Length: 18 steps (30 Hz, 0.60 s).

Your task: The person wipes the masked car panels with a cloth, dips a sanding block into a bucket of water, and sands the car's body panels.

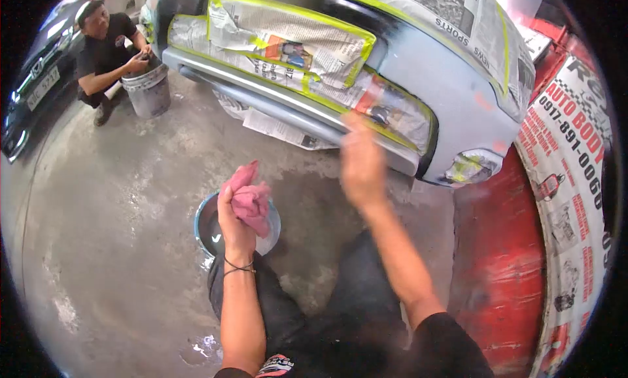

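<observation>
My left hand [230,220] is closed around a crumpled pink cloth [251,205], held up over a round, blue-rimmed bucket [198,229] of water on the floor. Smeared by motion, my right hand [362,165] is at the lower edge of the car bumper [307,102]. Whether it touches the bumper or holds anything is unclear. Newspaper [275,34] edged with yellow-green tape masks the bumper's openings. The corner panel [432,70] beside it is pale grey.
At upper left a person [104,51] crouches over a grey bucket [147,93], near a dark car [42,70]. A red surface [497,273] and a printed banner [569,201] line the right side. Wet patches mark the concrete floor [124,227].
</observation>
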{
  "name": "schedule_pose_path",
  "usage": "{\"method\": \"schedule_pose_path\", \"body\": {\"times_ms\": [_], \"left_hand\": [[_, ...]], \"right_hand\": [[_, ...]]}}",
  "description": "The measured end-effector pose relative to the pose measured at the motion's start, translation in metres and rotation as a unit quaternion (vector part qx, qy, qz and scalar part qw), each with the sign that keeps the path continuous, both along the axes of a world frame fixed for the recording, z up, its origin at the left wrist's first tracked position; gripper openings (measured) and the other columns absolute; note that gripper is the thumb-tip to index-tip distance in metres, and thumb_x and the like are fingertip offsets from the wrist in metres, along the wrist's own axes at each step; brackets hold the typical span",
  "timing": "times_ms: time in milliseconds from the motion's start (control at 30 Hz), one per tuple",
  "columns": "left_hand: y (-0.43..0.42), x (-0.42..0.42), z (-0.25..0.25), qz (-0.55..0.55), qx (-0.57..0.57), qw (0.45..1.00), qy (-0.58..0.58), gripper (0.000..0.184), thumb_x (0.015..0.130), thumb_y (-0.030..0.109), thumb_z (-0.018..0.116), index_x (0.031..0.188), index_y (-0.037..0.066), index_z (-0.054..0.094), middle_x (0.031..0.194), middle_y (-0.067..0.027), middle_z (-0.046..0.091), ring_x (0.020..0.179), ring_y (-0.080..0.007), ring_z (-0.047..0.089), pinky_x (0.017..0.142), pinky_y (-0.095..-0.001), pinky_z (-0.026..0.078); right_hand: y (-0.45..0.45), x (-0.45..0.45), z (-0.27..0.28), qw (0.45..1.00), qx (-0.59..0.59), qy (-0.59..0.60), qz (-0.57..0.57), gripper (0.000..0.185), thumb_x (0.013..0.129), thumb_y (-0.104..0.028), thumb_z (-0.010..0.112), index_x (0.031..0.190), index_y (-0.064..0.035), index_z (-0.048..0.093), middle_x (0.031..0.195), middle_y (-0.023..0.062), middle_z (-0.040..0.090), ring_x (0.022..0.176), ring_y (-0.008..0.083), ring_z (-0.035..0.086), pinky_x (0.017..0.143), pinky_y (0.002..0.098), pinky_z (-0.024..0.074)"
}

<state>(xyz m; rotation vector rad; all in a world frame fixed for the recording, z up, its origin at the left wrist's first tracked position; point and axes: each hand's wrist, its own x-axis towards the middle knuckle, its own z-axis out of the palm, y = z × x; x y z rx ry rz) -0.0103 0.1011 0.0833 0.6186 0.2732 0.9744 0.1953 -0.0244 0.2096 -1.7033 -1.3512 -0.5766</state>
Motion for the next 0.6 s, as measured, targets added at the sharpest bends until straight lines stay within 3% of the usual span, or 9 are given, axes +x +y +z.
{"method": "schedule_pose_path", "body": {"times_ms": [133, 167, 233, 333, 433, 467, 500, 567, 600], "left_hand": [[0.008, 0.007, -0.017, 0.081, 0.059, 0.992, 0.079, 0.064, 0.11, 0.042, 0.041, 0.15, -0.006, 0.055, 0.111, -0.0159, 0.073, 0.087, -0.0188, 0.067, 0.076, -0.0346, 0.056], [0.013, 0.013, -0.032, 0.143, 0.005, 0.979, 0.145, 0.065, 0.11, 0.042, 0.04, 0.153, -0.005, 0.053, 0.108, -0.0146, 0.074, 0.087, -0.0179, 0.067, 0.078, -0.034, 0.057], [0.046, -0.003, -0.088, 0.131, 0.043, 0.951, 0.278, 0.064, 0.109, 0.044, 0.042, 0.152, 0.0, 0.057, 0.117, -0.0149, 0.073, 0.103, -0.0221, 0.066, 0.097, -0.0387, 0.049], [0.044, -0.011, -0.083, 0.181, 0.132, 0.868, 0.444, 0.06, 0.108, 0.048, 0.046, 0.148, 0.008, 0.066, 0.121, -0.0109, 0.074, 0.113, -0.022, 0.065, 0.106, -0.0407, 0.047], [0.025, -0.015, -0.065, -0.083, -0.003, 0.976, 0.203, 0.049, 0.106, 0.048, 0.051, 0.122, 0.008, 0.074, 0.11, -0.0046, 0.075, 0.081, -0.0172, 0.065, 0.073, -0.0299, 0.052], [-0.014, 0.009, -0.026, -0.108, -0.096, 0.981, 0.127, 0.044, 0.107, 0.049, 0.051, 0.104, 0.011, 0.072, 0.081, 0.0014, 0.062, 0.058, -0.0134, 0.06, 0.055, -0.0263, 0.051], [-0.062, 0.024, 0.032, -0.136, -0.108, 0.972, 0.161, 0.045, 0.108, 0.052, 0.051, 0.111, 0.012, 0.071, 0.095, -0.0014, 0.07, 0.079, -0.0154, 0.069, 0.07, -0.0313, 0.057], [-0.117, 0.068, -0.039, -0.153, -0.18, 0.971, 0.036, 0.052, 0.111, 0.054, 0.042, 0.138, 0.014, 0.062, 0.132, -0.0037, 0.07, 0.12, -0.0226, 0.066, 0.102, -0.0409, 0.054], [-0.141, 0.075, -0.011, -0.069, -0.194, 0.976, 0.073, 0.054, 0.112, 0.054, 0.04, 0.145, 0.015, 0.058, 0.139, -0.0053, 0.067, 0.125, -0.0251, 0.064, 0.105, -0.0431, 0.053]], "right_hand": [[0.061, -0.06, -0.154, 0.971, -0.172, 0.079, 0.146, 0.049, 0.102, -0.021, 0.062, 0.146, -0.0006, 0.057, 0.146, 0.0278, 0.057, 0.135, 0.045, 0.057, 0.115, 0.0503, 0.0461], [0.061, -0.072, -0.18, 0.915, -0.396, -0.009, 0.07, 0.056, 0.1, -0.024, 0.065, 0.15, -0.0021, 0.054, 0.152, 0.0265, 0.054, 0.139, 0.0457, 0.054, 0.116, 0.0499, 0.0452], [0.046, -0.082, -0.223, 0.922, -0.378, 0.041, 0.081, 0.052, 0.099, -0.023, 0.068, 0.146, -0.003, 0.059, 0.151, 0.024, 0.057, 0.141, 0.0432, 0.054, 0.119, 0.0489, 0.0431], [0.042, -0.061, -0.234, 0.93, -0.296, 0.179, 0.122, 0.043, 0.099, -0.023, 0.069, 0.138, -0.0047, 0.067, 0.144, 0.0205, 0.065, 0.135, 0.0392, 0.06, 0.116, 0.0465, 0.0459], [0.024, -0.052, -0.178, 0.926, -0.137, 0.331, 0.116, 0.033, 0.101, -0.019, 0.066, 0.13, -0.0048, 0.071, 0.13, 0.0177, 0.072, 0.121, 0.0366, 0.069, 0.105, 0.0442, 0.0533], [0.021, -0.05, -0.155, 0.92, -0.06, 0.376, 0.086, 0.028, 0.101, -0.016, 0.065, 0.125, -0.0041, 0.074, 0.122, 0.0161, 0.076, 0.115, 0.0354, 0.072, 0.1, 0.0431, 0.0558], [0.022, -0.045, -0.152, 0.918, -0.048, 0.381, 0.095, 0.028, 0.101, -0.016, 0.065, 0.125, -0.0041, 0.074, 0.122, 0.0161, 0.076, 0.115, 0.0354, 0.072, 0.1, 0.0431, 0.0558], [0.028, -0.037, -0.147, 0.96, 0.073, 0.259, 0.081, 0.025, 0.102, -0.01, 0.064, 0.124, -0.0071, 0.075, 0.117, 0.0171, 0.077, 0.106, 0.0344, 0.075, 0.088, 0.0386, 0.0589], [0.022, -0.038, -0.143, 0.957, 0.085, 0.262, 0.09, 0.025, 0.102, -0.01, 0.064, 0.124, -0.0071, 0.075, 0.117, 0.0171, 0.077, 0.106, 0.0344, 0.075, 0.088, 0.0386, 0.0589]]}}
